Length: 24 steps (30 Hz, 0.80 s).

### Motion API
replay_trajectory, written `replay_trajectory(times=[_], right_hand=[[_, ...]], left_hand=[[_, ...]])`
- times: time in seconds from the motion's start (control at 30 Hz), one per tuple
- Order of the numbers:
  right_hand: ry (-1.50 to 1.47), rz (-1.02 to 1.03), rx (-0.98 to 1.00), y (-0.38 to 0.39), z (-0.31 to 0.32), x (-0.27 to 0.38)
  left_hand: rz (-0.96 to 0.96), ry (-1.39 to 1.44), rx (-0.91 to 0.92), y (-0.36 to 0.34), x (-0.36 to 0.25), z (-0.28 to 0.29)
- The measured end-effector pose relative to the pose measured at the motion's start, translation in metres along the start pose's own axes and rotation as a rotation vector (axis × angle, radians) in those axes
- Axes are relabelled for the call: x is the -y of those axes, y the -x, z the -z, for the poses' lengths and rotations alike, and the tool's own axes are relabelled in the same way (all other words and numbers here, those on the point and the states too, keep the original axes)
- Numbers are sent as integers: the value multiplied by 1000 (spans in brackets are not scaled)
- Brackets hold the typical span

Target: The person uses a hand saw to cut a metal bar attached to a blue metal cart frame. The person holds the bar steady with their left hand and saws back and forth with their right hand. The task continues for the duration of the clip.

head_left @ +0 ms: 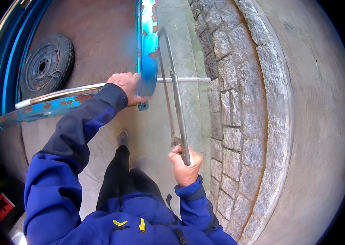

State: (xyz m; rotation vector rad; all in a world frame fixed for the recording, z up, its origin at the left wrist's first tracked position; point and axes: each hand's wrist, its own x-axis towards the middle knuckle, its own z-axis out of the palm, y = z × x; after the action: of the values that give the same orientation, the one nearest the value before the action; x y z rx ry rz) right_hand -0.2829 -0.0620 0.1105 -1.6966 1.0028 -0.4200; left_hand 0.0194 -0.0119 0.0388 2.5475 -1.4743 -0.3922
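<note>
My left hand [127, 85] is closed over a pale metal pipe [195, 79] at the corner of a rusty blue metal trailer [149, 61]. Its thumb stretches along the corner's lower end. The pipe lies across the trailer's near edge, and one end sticks out past the right side. In my right hand [186, 165] is the handle end of a hacksaw [176, 92], gripped low and pointing away from me. The saw's thin blade crosses the pipe just right of the trailer's side; whether it touches the pipe I cannot tell.
A spare wheel [46, 65] leans inside the trailer at the left. Along the right runs a stone block wall [231, 139] with a pale ledge. My feet stand on concrete paving [148, 130] below the trailer's corner. A red item [2, 206] shows at the lower left.
</note>
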Motion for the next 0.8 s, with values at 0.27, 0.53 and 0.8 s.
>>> replay_trajectory(times=[0.27, 0.53, 0.8], right_hand=[[-69, 8, -7, 2, -2, -12], [10, 71, -6, 2, 0, -14], [5, 86, 27, -1, 9, 1]], left_hand=[[0, -14, -370, 13, -11, -22], [13, 40, -412, 14, -10, -32], [34, 33, -397, 15, -16, -29]])
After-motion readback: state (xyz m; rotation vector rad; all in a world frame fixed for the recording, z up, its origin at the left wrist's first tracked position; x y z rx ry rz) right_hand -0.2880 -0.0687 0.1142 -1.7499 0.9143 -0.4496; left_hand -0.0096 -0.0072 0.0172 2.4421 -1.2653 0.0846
